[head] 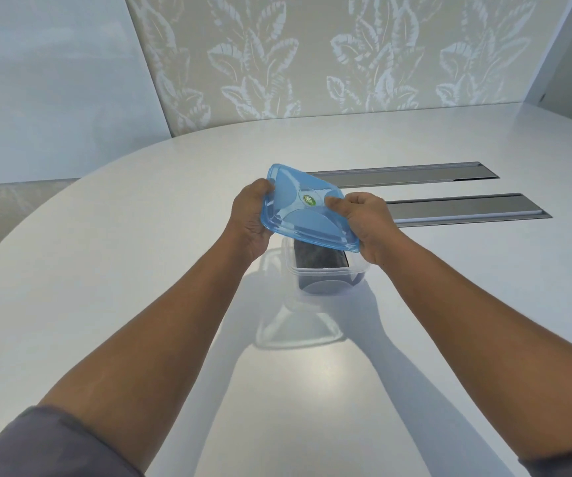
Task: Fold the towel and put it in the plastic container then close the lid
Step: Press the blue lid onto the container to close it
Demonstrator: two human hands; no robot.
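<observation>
Over container on bench: my left hand and right hand pinching lid edges, tilted. Towel folded inside; closing left.

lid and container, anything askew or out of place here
Only the blue lid is askew: both hands hold it tilted above the clear container, not seated. The dark folded towel sits inside, nothing spilled or damaged.

Glossy translucent blue plastic lid, clear plastic container, dark cloth towel, smooth semi-gloss white table, brushed metal strips
</observation>
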